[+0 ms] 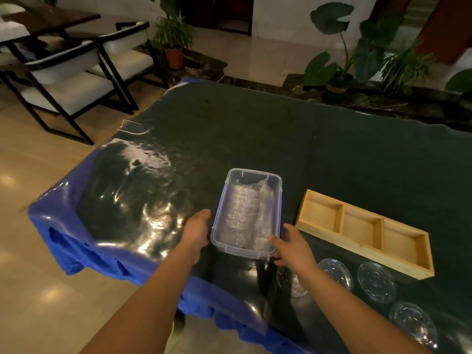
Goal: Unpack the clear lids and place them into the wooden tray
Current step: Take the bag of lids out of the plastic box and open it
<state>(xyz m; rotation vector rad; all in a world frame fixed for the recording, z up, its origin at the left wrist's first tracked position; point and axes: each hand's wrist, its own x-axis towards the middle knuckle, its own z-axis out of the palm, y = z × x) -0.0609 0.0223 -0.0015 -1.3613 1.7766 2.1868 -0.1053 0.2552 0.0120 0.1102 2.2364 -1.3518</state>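
A clear plastic container (220,208) sits between my hands over the dark table, at the middle front. Inside it lies a stack of clear lids (244,213) wrapped in crinkled plastic film. My left hand (198,233) holds the container's left side, thumb along the wall and fingers hidden beneath. My right hand (293,247) grips the near right corner with the thumb over the rim. The wooden tray (339,238), with three empty compartments, lies on the table to the right of the container. Several loose clear lids (376,281) lie flat along the front edge, below the tray.
The table (255,129) has a dark green cloth under shiny clear film, with blue cloth (84,241) hanging over the left and front edges. Chairs (63,80) stand on the floor at the far left. Potted plants (339,72) line the back.
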